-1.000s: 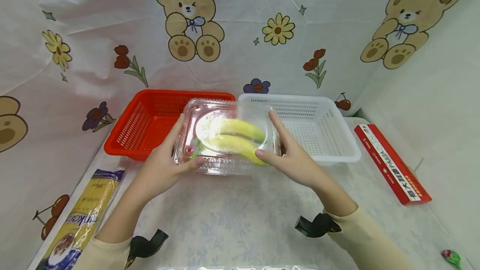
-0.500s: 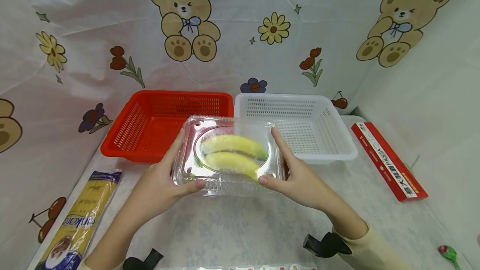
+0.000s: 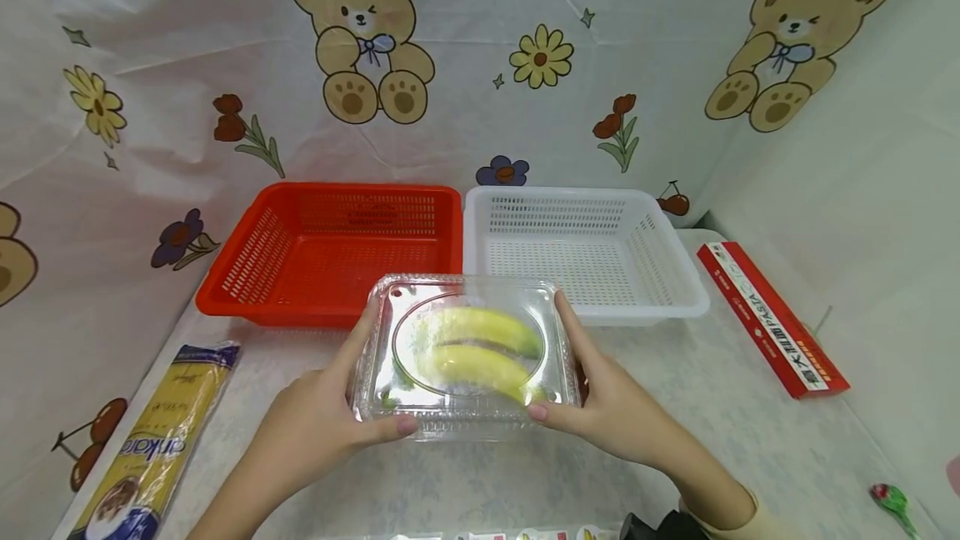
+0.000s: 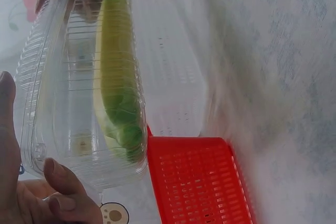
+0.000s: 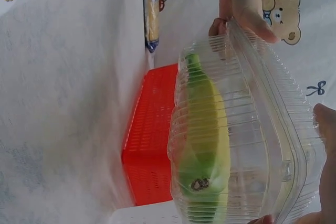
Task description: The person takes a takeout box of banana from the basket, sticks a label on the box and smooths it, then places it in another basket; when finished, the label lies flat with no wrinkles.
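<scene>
Both hands hold a clear plastic clamshell box [image 3: 558, 340] by its left and right sides, in front of the baskets. Its lid is closed over two yellow-green bananas [image 3: 476, 365]. My left hand [image 3: 322, 411] grips the left side, with the thumb along the near edge and the other fingers going behind. On the right side my right hand [image 3: 615, 411] grips in the same way, thumb at the near right corner. Both wrist views show the box [image 4: 79, 93] side-on, raised off the table. Fingertips curl under it in the left wrist view.
A red basket [image 3: 337, 307] and a white basket [image 3: 660, 302] stand side by side at the back. A yellow pasta packet [image 3: 153, 432] lies at the left, a red pasta box [image 3: 776, 323] at the right. A small green-and-red item [image 3: 891, 502] lies near the right front edge.
Both hands have brought the clamshell box closer to the person, away from the baskets, uncovering more of both baskets. The grip looks the same, and the view has shifted slightly.
</scene>
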{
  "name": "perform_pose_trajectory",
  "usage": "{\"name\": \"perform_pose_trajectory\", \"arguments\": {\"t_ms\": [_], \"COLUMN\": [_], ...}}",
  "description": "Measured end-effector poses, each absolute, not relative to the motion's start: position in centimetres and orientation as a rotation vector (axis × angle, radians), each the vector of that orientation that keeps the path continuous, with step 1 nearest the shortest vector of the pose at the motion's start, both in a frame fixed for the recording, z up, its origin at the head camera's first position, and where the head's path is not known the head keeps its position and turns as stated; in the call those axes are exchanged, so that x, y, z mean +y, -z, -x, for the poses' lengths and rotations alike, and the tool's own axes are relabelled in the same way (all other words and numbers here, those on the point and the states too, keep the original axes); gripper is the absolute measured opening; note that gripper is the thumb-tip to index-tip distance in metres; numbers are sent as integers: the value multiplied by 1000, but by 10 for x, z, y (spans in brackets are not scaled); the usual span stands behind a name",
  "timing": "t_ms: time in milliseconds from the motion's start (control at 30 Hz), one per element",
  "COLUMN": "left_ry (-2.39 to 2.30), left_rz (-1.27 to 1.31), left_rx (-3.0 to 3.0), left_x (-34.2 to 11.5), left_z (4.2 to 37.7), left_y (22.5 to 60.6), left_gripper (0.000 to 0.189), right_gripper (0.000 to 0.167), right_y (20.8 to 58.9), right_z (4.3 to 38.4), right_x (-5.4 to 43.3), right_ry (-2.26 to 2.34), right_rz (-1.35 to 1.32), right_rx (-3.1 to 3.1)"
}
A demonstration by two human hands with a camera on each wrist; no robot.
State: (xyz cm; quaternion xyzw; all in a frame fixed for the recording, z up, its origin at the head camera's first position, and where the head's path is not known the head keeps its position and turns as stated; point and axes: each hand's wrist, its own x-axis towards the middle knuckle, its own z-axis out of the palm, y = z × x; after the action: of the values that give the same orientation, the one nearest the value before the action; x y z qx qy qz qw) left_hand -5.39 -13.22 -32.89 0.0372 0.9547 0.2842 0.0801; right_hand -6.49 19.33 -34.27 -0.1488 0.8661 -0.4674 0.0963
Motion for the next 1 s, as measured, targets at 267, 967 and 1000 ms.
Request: {"name": "perform_pose_trajectory", "arguments": {"t_ms": [267, 967, 1000], "left_ry": [-839, -850, -852], "left_rz": [-114, -248, -264], "left_rx": [2838, 2753, 2755], "left_x": [-122, -93, -91], "left_z": [41, 34, 35], "left_y": [332, 370, 372], "left_gripper": [126, 123, 123], "right_gripper": [119, 117, 116], "right_y": [347, 382, 385], "right_z": [49, 33, 33], "right_x": [204, 244, 246], "right_ry": [1447, 1462, 1469], "right_rz": [439, 522, 511], "right_rx": [2494, 2503, 2500]}}
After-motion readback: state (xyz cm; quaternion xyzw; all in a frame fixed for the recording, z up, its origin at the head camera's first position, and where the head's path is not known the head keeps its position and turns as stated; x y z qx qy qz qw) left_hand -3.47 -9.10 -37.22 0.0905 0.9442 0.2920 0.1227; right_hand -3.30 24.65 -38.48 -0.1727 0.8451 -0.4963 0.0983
